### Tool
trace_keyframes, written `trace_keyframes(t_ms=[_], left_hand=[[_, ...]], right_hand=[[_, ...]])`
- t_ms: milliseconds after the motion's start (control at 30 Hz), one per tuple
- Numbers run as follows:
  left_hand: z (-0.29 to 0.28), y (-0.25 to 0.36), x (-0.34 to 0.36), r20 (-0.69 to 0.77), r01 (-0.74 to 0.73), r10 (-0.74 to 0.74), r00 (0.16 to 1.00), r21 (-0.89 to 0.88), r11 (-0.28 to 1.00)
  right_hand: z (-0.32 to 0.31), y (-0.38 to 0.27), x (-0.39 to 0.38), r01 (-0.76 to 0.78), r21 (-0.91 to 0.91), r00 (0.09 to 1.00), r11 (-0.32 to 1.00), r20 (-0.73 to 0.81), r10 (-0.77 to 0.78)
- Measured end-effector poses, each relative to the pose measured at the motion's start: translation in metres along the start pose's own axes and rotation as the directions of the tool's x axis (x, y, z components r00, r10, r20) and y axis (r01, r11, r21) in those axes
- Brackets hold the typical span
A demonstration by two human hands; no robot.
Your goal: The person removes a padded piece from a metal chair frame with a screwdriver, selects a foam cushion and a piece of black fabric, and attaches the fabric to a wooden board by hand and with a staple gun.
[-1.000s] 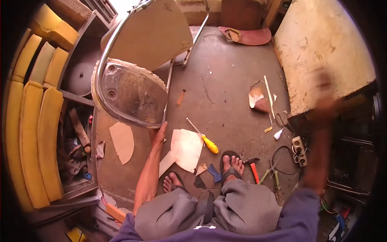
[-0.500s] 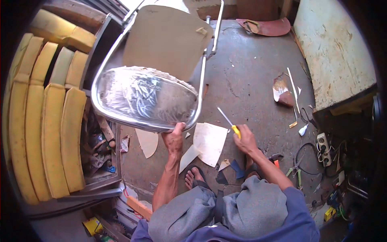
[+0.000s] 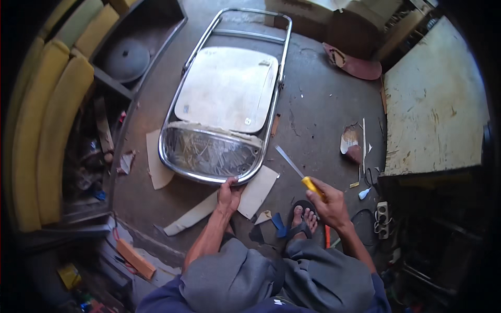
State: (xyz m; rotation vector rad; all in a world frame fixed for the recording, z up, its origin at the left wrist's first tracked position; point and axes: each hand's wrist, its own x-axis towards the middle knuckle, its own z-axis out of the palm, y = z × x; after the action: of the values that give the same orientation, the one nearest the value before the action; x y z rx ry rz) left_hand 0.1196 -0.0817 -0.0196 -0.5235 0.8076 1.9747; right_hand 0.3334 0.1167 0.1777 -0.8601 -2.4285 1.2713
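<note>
Chair (image 3: 229, 88), long axis running away from both hands; left hand (image 3: 229, 197), nearer, fingers curled on its near rim; right hand (image 3: 330, 206), right of chair, wrapped round screwdriver (image 3: 308, 182).

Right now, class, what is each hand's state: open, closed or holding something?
Left hand: closed on the near edge of the metal-framed chair.
Right hand: closed, holding the screwdriver.

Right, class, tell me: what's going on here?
A person's left hand grips the rounded near end of a chrome-framed chair. The right hand holds a yellow-handled screwdriver, its tip pointing away from the person and apart from the chair. Flat pale pieces lie on the floor by the near end.
</note>
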Motion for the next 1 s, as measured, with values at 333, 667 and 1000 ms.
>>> trace_keyframes(t_ms=[333,667,1000], left_hand=[[-0.016,0.000,0.003,0.161,0.103,-0.107,0.981,0.034,0.994],[-0.022,0.004,0.008,0.208,0.144,-0.165,0.964,0.112,0.983],[-0.018,0.011,0.008,0.310,0.163,-0.199,0.930,0.139,0.977]], right_hand=[[0.061,-0.023,0.028,0.011,-0.238,0.960,0.971,0.276,0.057],[0.067,-0.029,0.030,-0.067,-0.254,0.955,0.965,0.263,0.136],[0.057,-0.023,0.048,-0.721,0.047,0.638,0.692,0.435,0.635]])
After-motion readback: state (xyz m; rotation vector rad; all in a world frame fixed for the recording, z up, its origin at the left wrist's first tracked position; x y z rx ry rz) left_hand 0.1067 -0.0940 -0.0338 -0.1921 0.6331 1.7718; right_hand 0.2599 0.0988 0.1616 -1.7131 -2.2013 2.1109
